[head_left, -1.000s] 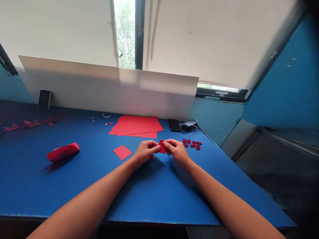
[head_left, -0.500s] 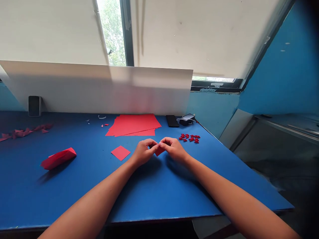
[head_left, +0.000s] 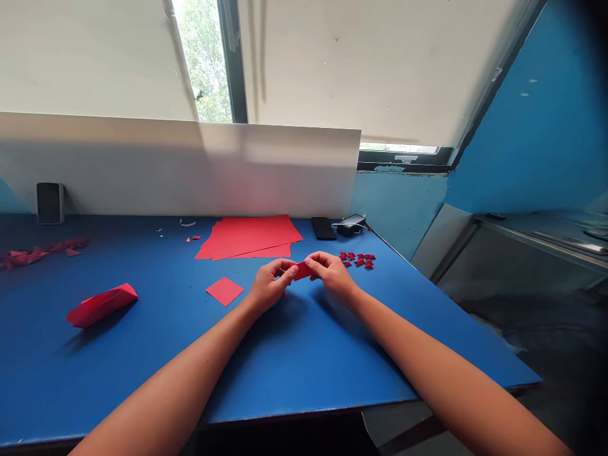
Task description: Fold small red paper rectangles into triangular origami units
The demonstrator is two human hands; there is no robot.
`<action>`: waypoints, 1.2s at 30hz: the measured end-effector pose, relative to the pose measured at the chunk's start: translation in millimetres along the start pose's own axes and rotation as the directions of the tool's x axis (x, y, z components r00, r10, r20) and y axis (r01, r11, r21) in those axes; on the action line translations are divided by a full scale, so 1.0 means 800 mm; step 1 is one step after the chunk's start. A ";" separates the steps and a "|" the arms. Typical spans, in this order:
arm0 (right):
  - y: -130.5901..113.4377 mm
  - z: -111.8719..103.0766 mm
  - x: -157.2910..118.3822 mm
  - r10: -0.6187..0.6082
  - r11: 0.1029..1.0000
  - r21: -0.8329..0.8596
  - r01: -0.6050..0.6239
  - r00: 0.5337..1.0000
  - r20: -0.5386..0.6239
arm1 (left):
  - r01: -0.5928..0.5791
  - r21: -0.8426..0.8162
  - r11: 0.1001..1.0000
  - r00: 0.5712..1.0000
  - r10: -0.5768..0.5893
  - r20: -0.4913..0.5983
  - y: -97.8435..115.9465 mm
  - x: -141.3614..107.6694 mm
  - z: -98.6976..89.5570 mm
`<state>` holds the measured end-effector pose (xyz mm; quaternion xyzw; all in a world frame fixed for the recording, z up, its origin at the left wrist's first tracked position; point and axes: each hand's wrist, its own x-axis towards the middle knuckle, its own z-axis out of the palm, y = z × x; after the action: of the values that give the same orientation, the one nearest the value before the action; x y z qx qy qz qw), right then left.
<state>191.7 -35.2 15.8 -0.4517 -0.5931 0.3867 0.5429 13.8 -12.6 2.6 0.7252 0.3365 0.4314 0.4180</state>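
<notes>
Between my left hand [head_left: 268, 285] and my right hand [head_left: 330, 273], I pinch a small folded piece of red paper [head_left: 302, 271] by its two ends. Just left of my left hand, a loose red paper square [head_left: 225, 291] lies flat on the blue tabletop [head_left: 142, 373]. Beyond my right hand is a cluster of several tiny folded red paper pieces [head_left: 356, 259]. A stack of red paper sheets [head_left: 247, 237] lies farther back, out of reach of neither hand's fingers but touching neither.
A long folded red paper form [head_left: 101, 305] and red scraps [head_left: 40, 253] lie to the left. A phone [head_left: 50, 202] leans on a white board [head_left: 180, 168] along the back. Another black phone [head_left: 323, 228] and a charger [head_left: 350, 223] sit at the back right. The table edge drops off at right.
The red paper between my hands now looks like a narrow flat strip, not a small folded wedge. My hands have drawn slightly apart. The whole scene has shifted left in view.
</notes>
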 end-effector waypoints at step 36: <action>0.029 0.001 0.058 0.376 0.918 -0.206 -0.338 0.909 0.182 | 0.428 0.001 0.904 0.867 -0.410 0.282 -0.008 0.067 -0.028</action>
<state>193.3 15.8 7.7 -0.5524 -0.5867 0.4747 0.3539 14.6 43.0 21.2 0.6744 0.4108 0.2355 0.5666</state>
